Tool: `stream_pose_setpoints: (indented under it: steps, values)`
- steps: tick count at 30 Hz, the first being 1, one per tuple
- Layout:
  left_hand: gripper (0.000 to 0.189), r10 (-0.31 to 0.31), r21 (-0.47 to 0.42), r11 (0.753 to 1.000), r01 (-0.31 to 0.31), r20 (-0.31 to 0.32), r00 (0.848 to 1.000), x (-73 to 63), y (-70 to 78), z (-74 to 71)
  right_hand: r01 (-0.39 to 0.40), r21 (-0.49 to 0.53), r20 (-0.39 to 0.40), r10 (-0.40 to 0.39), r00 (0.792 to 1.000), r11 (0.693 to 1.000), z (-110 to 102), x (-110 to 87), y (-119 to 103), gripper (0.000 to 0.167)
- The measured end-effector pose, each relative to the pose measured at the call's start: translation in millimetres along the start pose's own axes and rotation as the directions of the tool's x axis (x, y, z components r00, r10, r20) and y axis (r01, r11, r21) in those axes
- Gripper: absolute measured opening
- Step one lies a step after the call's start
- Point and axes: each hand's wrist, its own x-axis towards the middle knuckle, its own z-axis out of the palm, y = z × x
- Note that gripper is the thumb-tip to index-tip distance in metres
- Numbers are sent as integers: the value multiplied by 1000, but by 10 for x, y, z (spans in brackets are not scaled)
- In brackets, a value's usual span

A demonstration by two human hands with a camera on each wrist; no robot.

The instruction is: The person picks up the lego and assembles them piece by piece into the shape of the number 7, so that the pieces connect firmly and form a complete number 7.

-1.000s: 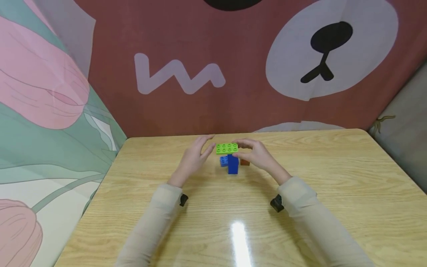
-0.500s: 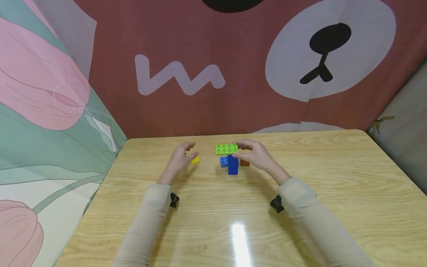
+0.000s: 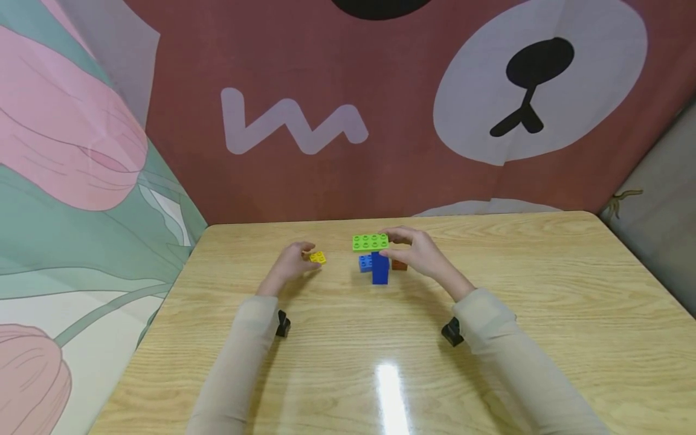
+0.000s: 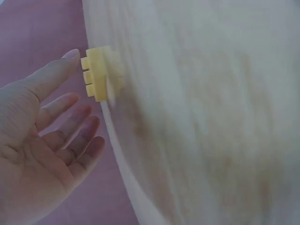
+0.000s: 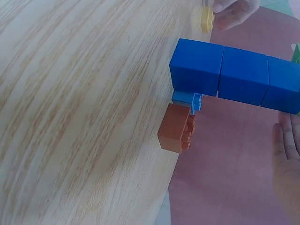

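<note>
A small yellow toy brick (image 3: 318, 258) sits on the table at my left hand (image 3: 292, 263). In the left wrist view, bent fingers and the thumb lie close beside the yellow brick (image 4: 97, 74), without a grip on it. A light green brick (image 3: 370, 242) with two rows of studs tops an upright stack of dark blue bricks (image 5: 197, 66). My right hand (image 3: 415, 251) holds the green brick's right end between thumb and fingers. A lighter blue brick (image 3: 365, 263) stands behind the stack, and a brown brick (image 5: 174, 128) is beside it, partly hidden by my right hand in the head view.
The wooden table (image 3: 348, 350) ends at a back edge against a curtain (image 3: 293, 181) printed with a bear. Another printed cloth (image 3: 81, 181) hangs on the left, and a grey cloth (image 3: 658, 199) on the right.
My left hand has left the green brick, moved left and lowered beside the yellow brick, bringing that brick into view. My right hand has stayed at the stack.
</note>
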Motion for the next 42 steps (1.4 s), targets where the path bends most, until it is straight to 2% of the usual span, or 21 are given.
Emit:
stream_pose_setpoints:
  steps: [8,14,25,29,33,39,42]
  values:
    - [56,9,18,1000,-9,7,1000,61,-54,40,4,7,1,-4,1000,1000,-5,6,5,48]
    - [53,1,47,999,-3,32,999,68,-34,41,1,7,0,-1,1000,1000,-4,10,3,48]
    - [43,-1,123,992,-3,34,999,41,43,47,2,14,-3,-2,1000,1000,-2,7,14,50]
    - [42,-18,79,997,16,31,999,37,25,47,1,15,-8,-1,1000,1000,8,15,24,49]
    - [43,-3,18,1000,3,24,1000,21,-9,41,-2,14,-8,2,1000,1000,18,10,28,50]
    - [44,50,-77,996,-51,-14,999,-27,-18,-16,-2,17,-11,2,1000,1000,21,-7,16,52]
    - [45,96,-96,990,-100,-46,994,-57,18,-68,20,8,-11,-20,1000,1000,22,-8,12,51]
